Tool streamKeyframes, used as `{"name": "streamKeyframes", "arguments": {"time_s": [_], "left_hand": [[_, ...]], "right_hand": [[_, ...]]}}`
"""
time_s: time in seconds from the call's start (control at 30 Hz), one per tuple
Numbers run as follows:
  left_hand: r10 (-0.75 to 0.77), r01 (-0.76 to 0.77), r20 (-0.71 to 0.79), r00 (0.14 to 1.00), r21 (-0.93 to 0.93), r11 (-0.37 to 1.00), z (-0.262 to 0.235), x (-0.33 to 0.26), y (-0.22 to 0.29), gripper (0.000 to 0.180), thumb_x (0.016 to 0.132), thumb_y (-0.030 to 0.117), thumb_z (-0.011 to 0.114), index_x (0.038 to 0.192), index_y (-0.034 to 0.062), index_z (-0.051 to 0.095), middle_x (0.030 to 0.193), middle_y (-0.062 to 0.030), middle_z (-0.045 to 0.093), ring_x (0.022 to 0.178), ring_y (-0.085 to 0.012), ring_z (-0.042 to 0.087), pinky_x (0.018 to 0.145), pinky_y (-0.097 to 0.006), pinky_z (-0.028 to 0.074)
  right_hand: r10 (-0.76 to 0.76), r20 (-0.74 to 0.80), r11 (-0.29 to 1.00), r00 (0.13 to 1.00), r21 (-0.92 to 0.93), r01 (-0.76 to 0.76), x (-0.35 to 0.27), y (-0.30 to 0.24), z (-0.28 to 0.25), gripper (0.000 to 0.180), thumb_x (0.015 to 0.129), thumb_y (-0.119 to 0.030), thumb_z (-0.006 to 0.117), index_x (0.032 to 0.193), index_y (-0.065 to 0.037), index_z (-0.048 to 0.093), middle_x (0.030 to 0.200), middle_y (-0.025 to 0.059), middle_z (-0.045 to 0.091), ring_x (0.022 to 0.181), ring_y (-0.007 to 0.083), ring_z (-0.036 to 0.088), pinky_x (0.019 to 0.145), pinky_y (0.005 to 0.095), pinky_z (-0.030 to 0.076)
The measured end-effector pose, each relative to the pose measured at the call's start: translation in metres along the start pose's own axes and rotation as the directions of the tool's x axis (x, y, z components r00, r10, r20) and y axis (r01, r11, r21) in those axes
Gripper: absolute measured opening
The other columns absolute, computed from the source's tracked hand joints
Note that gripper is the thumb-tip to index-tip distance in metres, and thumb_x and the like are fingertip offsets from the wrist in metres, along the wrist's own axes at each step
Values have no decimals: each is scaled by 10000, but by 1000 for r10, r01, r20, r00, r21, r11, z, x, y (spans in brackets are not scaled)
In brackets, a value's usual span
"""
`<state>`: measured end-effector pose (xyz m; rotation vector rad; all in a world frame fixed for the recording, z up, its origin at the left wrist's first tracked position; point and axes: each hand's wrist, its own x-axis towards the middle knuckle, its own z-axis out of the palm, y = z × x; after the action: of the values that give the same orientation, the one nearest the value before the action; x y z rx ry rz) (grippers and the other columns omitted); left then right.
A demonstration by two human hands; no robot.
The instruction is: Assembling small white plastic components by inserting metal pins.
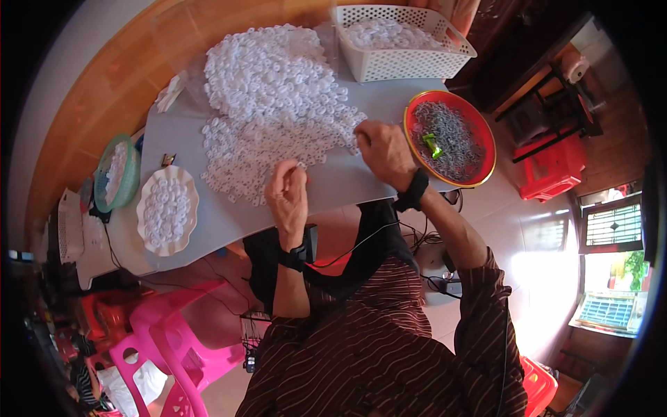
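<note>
A big heap of small white plastic rings (274,97) covers the grey table (347,181). My left hand (287,194) is at the heap's near edge, fingertips pinched on a small white ring. My right hand (384,151) rests at the heap's right edge, fingers curled down among the white pieces; whether it holds one is hidden. Right of that hand stands a round red tray (486,132) full of small grey metal rings, with a green clip (433,145) lying on them.
A white lattice basket (403,62) with white pieces stands at the far side. On the left are a white scalloped plate (149,233) of white rings and a green mesh bowl (132,177). Pink plastic chairs (174,340) and a red stool (549,167) stand on the floor.
</note>
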<state>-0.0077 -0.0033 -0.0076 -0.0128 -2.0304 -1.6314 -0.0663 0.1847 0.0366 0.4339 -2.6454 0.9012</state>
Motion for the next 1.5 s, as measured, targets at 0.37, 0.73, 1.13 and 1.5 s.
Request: {"name": "streamKeyframes", "arguments": {"time_s": [0.37,0.73,1.13,1.5], "left_hand": [[-9,10,16,1000,-4,1000,4,-1,-6,61,836,35,549,894,23,567,609,-18,459,576,-92,437,521,-254,376],[-195,199,40,980,-195,960,17,1,24,128,863,107,557,897,-15,584,774,-18,579,730,-101,523,679,-233,412],[-80,81,13,997,-130,988,25,10,17,137,886,115,541,904,-12,590,803,-48,607,763,-130,556,716,-263,433],[-136,153,96,986,-200,968,28,5,13,69,865,41,555,918,-1,545,807,-44,544,751,-140,594,688,-241,441]], "right_hand": [[-13,-32,945,999,326,23,50,16,56,236,800,-118,559,1002,-7,606,883,212,645,711,345,643,661,408,515],[117,78,973,990,191,-130,6,4,4,187,762,-154,580,870,-4,606,759,232,623,749,412,608,711,473,484],[-28,76,984,997,177,14,15,-9,-11,141,776,-96,600,886,-12,629,734,162,635,694,295,647,641,370,512],[117,252,867,961,-499,25,21,73,-84,133,726,-176,597,697,-59,653,710,166,612,732,343,613,664,476,494]]}}
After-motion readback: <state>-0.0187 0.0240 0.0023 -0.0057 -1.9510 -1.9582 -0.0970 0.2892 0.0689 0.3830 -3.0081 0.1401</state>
